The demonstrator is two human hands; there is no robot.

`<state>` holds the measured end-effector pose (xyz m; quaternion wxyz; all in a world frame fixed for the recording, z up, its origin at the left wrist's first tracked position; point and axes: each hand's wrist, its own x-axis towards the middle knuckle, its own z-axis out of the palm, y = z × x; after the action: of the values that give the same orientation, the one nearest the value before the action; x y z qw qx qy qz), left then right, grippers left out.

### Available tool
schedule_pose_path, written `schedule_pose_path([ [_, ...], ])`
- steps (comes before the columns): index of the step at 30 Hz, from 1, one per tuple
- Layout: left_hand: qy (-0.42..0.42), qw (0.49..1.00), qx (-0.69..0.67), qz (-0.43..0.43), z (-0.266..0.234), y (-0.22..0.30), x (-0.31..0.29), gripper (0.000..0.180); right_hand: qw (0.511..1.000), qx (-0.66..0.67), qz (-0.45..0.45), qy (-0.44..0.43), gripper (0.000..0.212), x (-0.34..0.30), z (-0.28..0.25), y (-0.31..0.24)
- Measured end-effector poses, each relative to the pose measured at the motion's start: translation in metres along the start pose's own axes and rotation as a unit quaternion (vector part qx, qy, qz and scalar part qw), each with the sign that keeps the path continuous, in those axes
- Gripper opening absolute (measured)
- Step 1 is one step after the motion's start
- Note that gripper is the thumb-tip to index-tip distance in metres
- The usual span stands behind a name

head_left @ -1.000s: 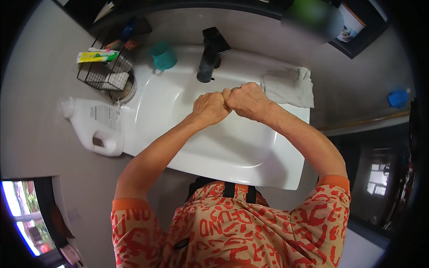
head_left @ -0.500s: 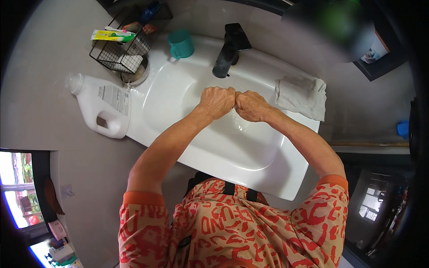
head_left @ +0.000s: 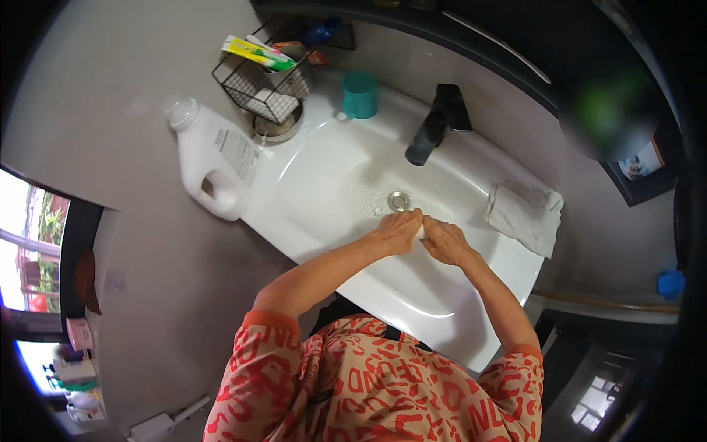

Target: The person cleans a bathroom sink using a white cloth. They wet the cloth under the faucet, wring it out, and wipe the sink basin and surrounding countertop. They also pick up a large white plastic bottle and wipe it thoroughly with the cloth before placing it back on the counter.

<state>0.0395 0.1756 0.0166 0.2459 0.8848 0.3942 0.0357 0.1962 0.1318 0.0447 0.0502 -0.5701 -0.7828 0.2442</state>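
Over the white sink, both my fists meet. My left hand and my right hand are closed around a small white cloth; only a sliver of it shows between them, the rest being hidden by my fingers. Just beyond my hands lies the metal drain, with a little water rippling around it. The black faucet stands farther back.
A grey-white towel drapes the sink's right rim. At the back left stand a teal mug and a wire basket with a yellow-green tube. A large white jug sits at the left edge.
My view has shifted, so the sink appears farther right. My closed hands have drawn nearer to me, away from the faucet, uncovering the drain. A bit of white now shows between them.
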Motion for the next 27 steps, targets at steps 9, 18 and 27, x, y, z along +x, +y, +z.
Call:
schedule_pose_path([
  [9, -0.300, 0.772, -0.557, -0.063, -0.089, -0.004, -0.031, 0.057, 0.880, -0.265, -0.318, 0.231, 0.017, -0.012, -0.063, -0.046],
  [18, -0.434, 0.621, -0.652, -0.045, -0.110, 0.026, -0.053, 0.022, 0.828, -0.317, -0.391, 0.248, 0.027, -0.018, -0.099, -0.078],
  [27, -0.199, 0.904, -0.364, -0.103, -0.138, 0.046, -0.019, 0.026, 0.845, -0.376, -0.281, 0.257, 0.016, 0.009, -0.109, -0.059],
])
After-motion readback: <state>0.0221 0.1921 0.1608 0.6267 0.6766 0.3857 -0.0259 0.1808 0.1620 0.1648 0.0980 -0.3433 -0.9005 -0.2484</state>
